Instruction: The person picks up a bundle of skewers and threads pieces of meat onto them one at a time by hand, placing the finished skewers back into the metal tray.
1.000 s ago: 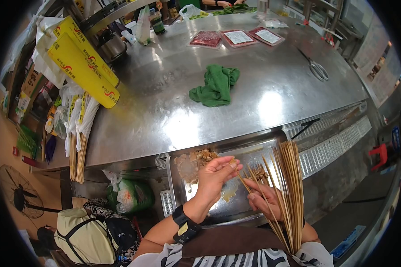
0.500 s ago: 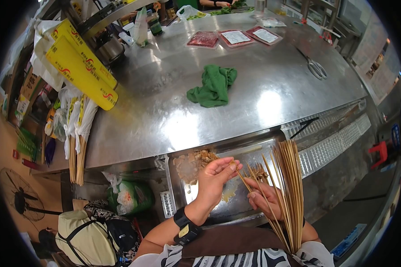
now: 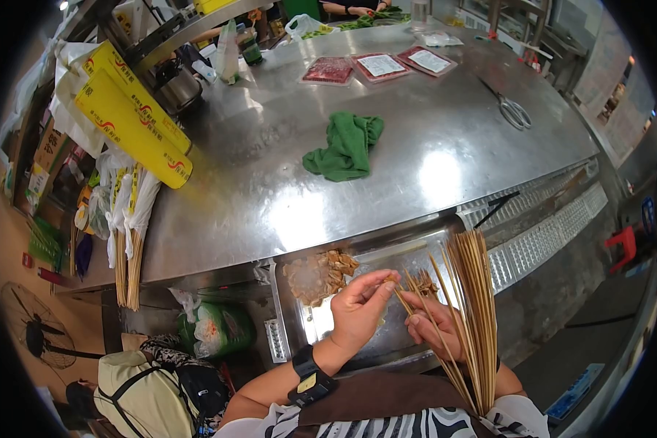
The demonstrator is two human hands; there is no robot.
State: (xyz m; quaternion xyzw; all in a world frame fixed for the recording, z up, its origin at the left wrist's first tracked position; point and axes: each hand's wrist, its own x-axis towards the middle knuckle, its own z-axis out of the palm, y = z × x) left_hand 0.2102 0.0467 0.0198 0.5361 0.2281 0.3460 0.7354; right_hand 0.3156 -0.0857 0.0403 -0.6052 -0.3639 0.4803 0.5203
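Note:
My left hand is closed, thumb and fingers pinching a small brownish piece of food at the tip of a thin wooden skewer. My right hand grips that skewer lower down. A thick bundle of bare wooden skewers stands against my right forearm, with a few looser ones leaning beside the hand. Beneath both hands is a metal tray. Sliced brownish food lies in a wet heap at its left, and skewers with food on them lie at its right, partly hidden.
On the steel table lie a green cloth, scissors and red packs. Yellow rolls and wrapped skewer bundles are at the left edge. A green bin and a seated person are lower left.
My left hand has shifted slightly right and down, its fingertips now at the skewer's tip. My right hand and the skewer bundle stay nearly still.

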